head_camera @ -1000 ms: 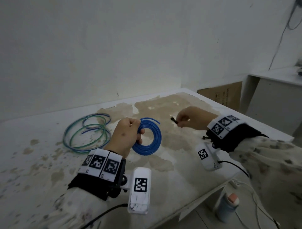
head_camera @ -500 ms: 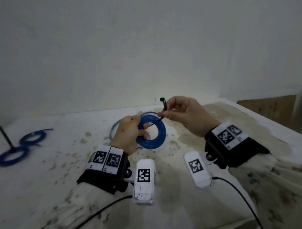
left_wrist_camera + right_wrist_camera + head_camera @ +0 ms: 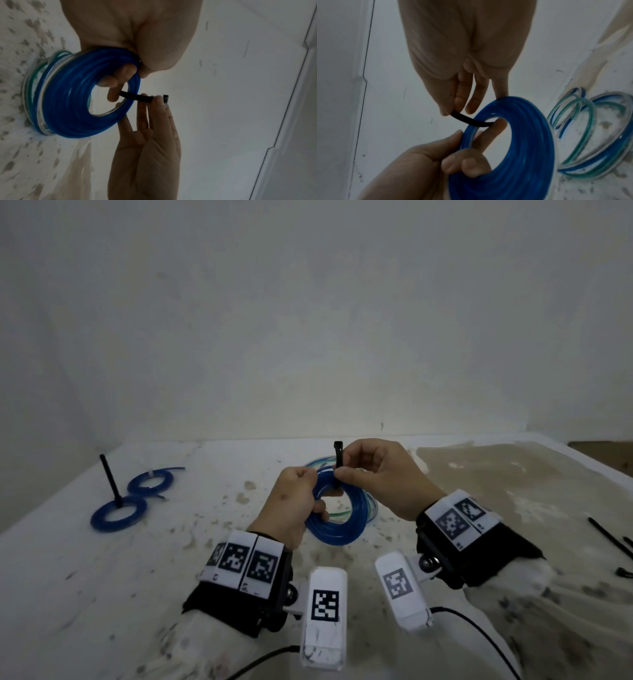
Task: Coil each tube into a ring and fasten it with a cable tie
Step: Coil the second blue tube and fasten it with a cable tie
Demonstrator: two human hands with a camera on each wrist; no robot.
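Table [image 3: 102, 594]: stained white top, bearing all work. At its left lie two rings [image 3: 118, 513] of blue tube, already coiled; one carries a black tie standing upright, the other a pale band, so both appear fastened. Behind the hands, loose tubes [image 3: 583, 129], green and blue, lie flat and not yet gathered into a ring. The coil [image 3: 339, 518] in hand is fully wound and held clear of the table. Left hand [image 3: 291, 508] grips its upper left rim, fingers through the centre. Right hand [image 3: 380, 477] pinches the tie [image 3: 137, 96], whose strap passes into the opening; its head stands free above. Judged mid-fastening: strap not yet looped or locked. Spare ties [image 3: 609, 539] are cut off at the right edge. The tie's tail is hidden behind fingers.
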